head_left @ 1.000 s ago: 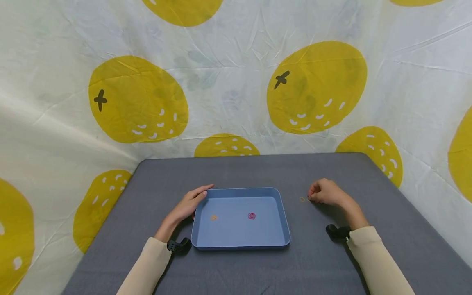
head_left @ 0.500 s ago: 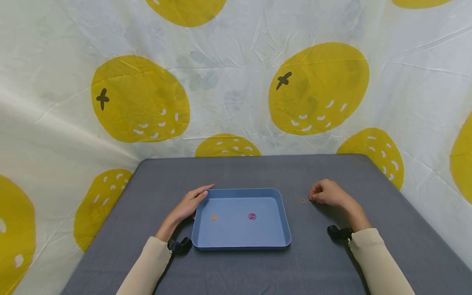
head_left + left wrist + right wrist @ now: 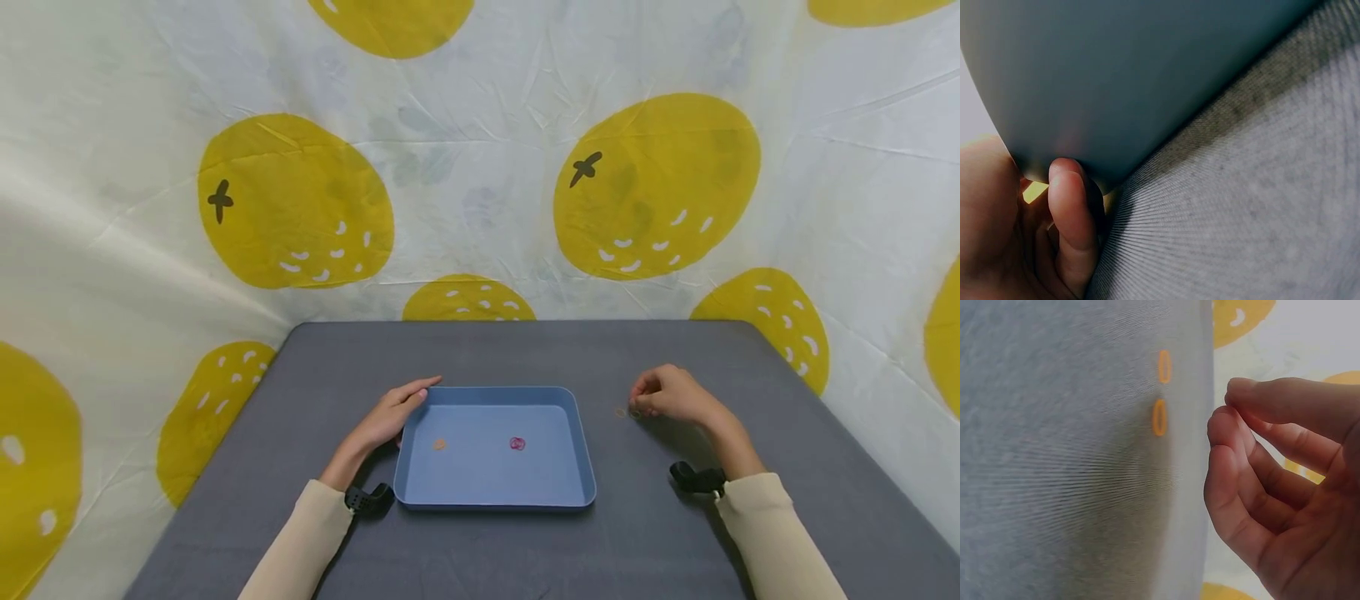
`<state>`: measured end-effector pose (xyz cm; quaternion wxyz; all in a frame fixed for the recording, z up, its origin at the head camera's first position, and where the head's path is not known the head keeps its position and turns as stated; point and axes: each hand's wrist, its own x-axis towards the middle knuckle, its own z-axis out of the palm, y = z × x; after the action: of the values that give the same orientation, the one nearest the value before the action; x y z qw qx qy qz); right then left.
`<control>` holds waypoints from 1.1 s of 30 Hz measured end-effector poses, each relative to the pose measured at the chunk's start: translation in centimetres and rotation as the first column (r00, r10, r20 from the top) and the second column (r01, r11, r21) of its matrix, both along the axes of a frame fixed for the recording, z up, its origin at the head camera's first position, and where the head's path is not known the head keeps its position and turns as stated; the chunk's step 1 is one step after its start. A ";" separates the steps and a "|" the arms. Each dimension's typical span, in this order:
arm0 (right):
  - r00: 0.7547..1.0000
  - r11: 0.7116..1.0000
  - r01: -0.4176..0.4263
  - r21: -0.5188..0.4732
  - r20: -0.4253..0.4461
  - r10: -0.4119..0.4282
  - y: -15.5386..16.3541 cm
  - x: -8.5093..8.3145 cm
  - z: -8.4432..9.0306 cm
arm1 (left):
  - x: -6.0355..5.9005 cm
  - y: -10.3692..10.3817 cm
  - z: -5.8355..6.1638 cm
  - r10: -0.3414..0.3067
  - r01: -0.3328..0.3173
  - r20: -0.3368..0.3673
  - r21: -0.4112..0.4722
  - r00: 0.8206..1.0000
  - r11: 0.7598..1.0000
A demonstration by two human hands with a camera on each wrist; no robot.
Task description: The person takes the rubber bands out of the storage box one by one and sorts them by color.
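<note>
My left hand (image 3: 395, 411) grips the far left corner of a blue tray (image 3: 495, 507). In the left wrist view, a bent finger (image 3: 1072, 206) presses on the outside of the tray wall (image 3: 1116, 81). Two thin orange rings, like small rubber bands, lie on the table to the right of the tray: one ring (image 3: 1164, 367) and, close by, another ring (image 3: 1159, 417). Just above them is my right hand (image 3: 671, 394), its fingers loosely bent with thumb and index tips close together. Nothing shows between those fingertips (image 3: 1241, 387) in the right wrist view.
Inside the tray are a small orange cluster of bands (image 3: 439, 444) on the left and a pink cluster of bands (image 3: 517, 443) near the middle. A grey cloth covers the table (image 3: 495, 354). A white curtain (image 3: 472, 167) with yellow fruit hangs behind.
The right fingertips have lifted slightly, and the ring beneath them shows more clearly on the table. My left hand stays on the tray. The head view has shifted a little.
</note>
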<state>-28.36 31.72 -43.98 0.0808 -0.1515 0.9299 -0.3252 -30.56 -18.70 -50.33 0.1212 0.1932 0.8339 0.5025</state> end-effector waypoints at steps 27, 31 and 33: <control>0.992 0.994 -0.071 0.084 -0.097 0.079 -4.2 -0.3 2.7 | 0.0 0.1 -0.1 0.025 -0.025 0.013 -0.003 1.000 1.000; 0.987 0.991 -0.091 0.101 -0.121 0.103 -5.4 -0.6 3.4 | -0.1 0.1 -0.1 0.024 -0.025 0.012 0.007 1.000 1.000; 0.985 0.989 -0.103 0.103 -0.127 0.116 -6.0 -0.7 3.9 | -0.1 0.1 -0.1 0.025 -0.025 0.012 0.009 1.000 1.000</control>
<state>-29.09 25.76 -40.09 0.0438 -0.2196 0.9381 -0.2643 -30.62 -18.63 -50.43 0.1187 0.1802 0.8334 0.5089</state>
